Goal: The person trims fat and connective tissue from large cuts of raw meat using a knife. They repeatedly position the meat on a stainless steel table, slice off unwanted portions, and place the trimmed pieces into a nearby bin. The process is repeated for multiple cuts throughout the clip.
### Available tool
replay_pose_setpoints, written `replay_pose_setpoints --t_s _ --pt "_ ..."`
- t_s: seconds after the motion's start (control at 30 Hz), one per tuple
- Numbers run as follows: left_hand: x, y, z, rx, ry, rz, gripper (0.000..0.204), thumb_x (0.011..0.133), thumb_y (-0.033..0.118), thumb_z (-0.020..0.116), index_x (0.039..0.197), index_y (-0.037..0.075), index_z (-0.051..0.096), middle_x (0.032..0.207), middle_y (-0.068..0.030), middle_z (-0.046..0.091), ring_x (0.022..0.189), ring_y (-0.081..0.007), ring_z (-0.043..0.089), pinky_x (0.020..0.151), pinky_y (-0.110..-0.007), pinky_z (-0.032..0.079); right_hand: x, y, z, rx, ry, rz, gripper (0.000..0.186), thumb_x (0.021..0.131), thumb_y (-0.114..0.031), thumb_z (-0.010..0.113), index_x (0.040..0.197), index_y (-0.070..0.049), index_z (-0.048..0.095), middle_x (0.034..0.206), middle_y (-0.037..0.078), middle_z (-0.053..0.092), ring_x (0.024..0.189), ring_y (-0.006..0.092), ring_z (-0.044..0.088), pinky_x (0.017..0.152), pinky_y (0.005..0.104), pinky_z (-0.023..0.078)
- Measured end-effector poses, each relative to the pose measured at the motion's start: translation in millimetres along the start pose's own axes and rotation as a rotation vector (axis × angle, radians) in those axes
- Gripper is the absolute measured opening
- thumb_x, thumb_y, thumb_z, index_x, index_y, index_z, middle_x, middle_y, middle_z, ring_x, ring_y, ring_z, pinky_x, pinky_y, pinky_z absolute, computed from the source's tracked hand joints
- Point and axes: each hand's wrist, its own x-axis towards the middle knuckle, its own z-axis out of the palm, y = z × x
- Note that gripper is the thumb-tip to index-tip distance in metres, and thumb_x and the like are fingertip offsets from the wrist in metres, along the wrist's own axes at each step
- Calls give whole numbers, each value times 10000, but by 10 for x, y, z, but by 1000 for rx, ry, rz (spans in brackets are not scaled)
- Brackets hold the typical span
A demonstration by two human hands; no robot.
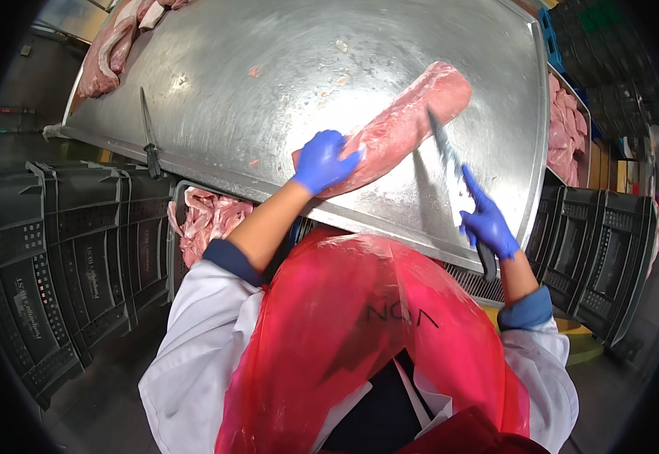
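A long piece of pink raw meat (401,121) lies slantwise on the metal table (269,68), its far end to the right. My left hand (323,162), in a blue glove, grips the near end with its fingers over the top. In my blue-gloved right hand (489,223) is a knife (443,141); the index finger stretches along it and the dark handle shows below the palm. The blade's tip meets the right side of the meat, toward its far end.
A second knife (148,136) lies at the table's left edge. More meat (110,57) rests at the far left. Meat trimmings (212,219) fill a crate below the near edge. Meat pieces (564,132) sit in a container at the right. Dark crates (91,250) stand on both sides.
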Motion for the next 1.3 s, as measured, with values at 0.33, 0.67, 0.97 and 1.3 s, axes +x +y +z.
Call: replay_pose_setpoints --t_s 0.33,0.67,0.97,1.3 --pt "660 -55 376 -71 -121 -254 260 819 194 585 929 2 721 885 -235 711 868 -370 702 792 -407 547 1537 29 653 271 23 -232 860 890 -3 514 1617 -268 140 810 75 633 586 134 567 518 289 502" --pt "491 169 45 -299 6 -268 218 856 173 630 921 -21 706 853 -135 701 789 -217 678 726 -338 523 1149 126 702 -363 -373 -286 731 1005 -205 460 1608 -335 69 732 103 603 549 152 575 534 311 515" --pt "-1367 -740 -1353 -259 213 -574 185 912 127 673 1014 -20 720 932 -66 702 844 -123 633 776 -284 507 1398 -193 467 40 -412 -341 805 929 -239 617 1606 -301 185 908 53 676 636 118 617 587 289 552" --pt "-1029 -19 -267 416 101 -20 568 762 252 761 1241 28 552 1115 -246 606 1065 -448 571 931 -510 464 2979 -722 -886 -933 263 -570 736 896 -348 577 1552 -441 257 1294 161 643 1143 353 638 975 402 490"
